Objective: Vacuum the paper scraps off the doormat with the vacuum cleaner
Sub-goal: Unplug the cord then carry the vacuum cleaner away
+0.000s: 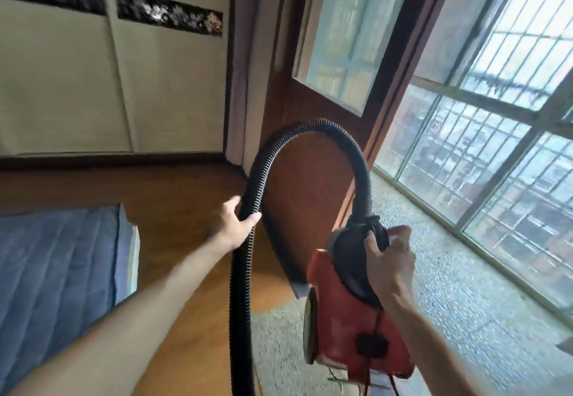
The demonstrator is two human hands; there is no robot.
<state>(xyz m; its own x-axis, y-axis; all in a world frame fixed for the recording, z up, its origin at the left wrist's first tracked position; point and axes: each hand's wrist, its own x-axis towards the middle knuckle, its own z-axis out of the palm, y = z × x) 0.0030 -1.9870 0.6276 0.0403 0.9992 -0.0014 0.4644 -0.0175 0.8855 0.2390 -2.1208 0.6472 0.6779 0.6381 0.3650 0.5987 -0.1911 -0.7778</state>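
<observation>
Gripping vacuum [350, 318] by its top with right hand [389, 260], hose [310, 127] with left hand [234, 223]. No scraps in view; judged as setup only, all suction work left

Readable text: none.
Vacuum [341, 318]: no brand or label legible on the red body.
Wall band [169, 12]: blurred pattern, no lettering legible.

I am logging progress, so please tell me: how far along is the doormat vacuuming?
Done: the vacuum cleaner is lifted, the right hand gripping its black top. In hand: the left hand grips the hose, which arches up from the body. Left: all the cleaning; no doormat, scraps or nozzle shows.
</observation>
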